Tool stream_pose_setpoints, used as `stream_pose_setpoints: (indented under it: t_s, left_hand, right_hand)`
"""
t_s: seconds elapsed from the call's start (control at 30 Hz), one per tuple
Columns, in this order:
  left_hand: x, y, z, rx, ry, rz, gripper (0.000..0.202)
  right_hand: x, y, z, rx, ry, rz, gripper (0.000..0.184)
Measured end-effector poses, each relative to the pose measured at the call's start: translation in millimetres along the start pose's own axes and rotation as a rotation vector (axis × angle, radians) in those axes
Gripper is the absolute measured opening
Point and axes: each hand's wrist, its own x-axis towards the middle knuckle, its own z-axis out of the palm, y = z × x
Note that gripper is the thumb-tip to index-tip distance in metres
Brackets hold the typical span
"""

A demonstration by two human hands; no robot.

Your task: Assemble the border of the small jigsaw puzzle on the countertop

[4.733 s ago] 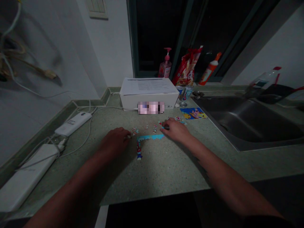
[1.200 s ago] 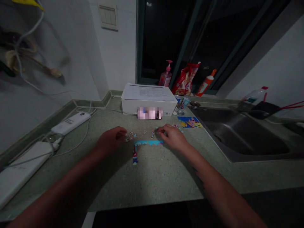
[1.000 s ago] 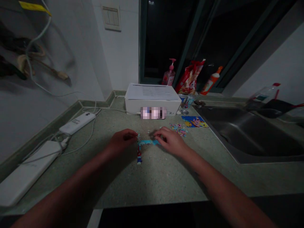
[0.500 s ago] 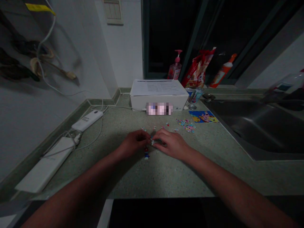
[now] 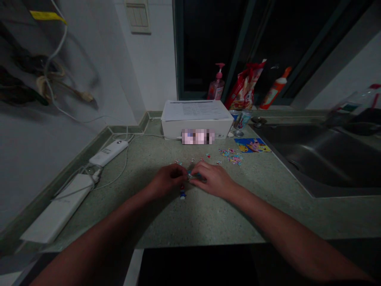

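Over the middle of the counter, my left hand and my right hand meet fingertip to fingertip. Both are closed in a pinch around small light-coloured jigsaw puzzle pieces, partly hidden by the fingers. Just below the left fingertips lies a short strip of joined puzzle pieces, dark blue and red. A few single pieces lie beyond the hands, among them a red and white one. To the right is a loose pile of multicoloured puzzle pieces, with a blue and yellow picture card behind it.
A white box with a printed sheet on top stands at the back; a blurred-out object leans on its front. Cans stand beside it. A metal sink is at right. White power strips with cables lie at left.
The view has shifted slightly. Both hands stay together at the same spot over the counter, with the fingertips moving only a little around the small pieces.
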Motion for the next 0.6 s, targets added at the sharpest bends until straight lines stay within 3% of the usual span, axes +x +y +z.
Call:
stream_pose_setpoints:
  t_s: [0.17,0.3,0.47,0.6]
  left_hand:
    - [3,-6,-5.8,0.181,0.094,0.0,0.006]
    - [3,-7,-29.6,0.538,0.258,-0.006,0.017]
    - [1,-10,-52.9,0.794,0.269,-0.077,0.026]
    - [2,-14,-54.0,0.874,0.224,-0.096,0.03]
  right_hand:
    - [2,7,-6,-0.008,0.011,0.017,0.01]
    - [1,36,-25,-0.072,0.125,0.22,0.018]
    - [-7,78,-49,-0.19,0.105,0.481,0.023]
    - [-10,86,-52,-0.243,-0.007,0.504,0.025]
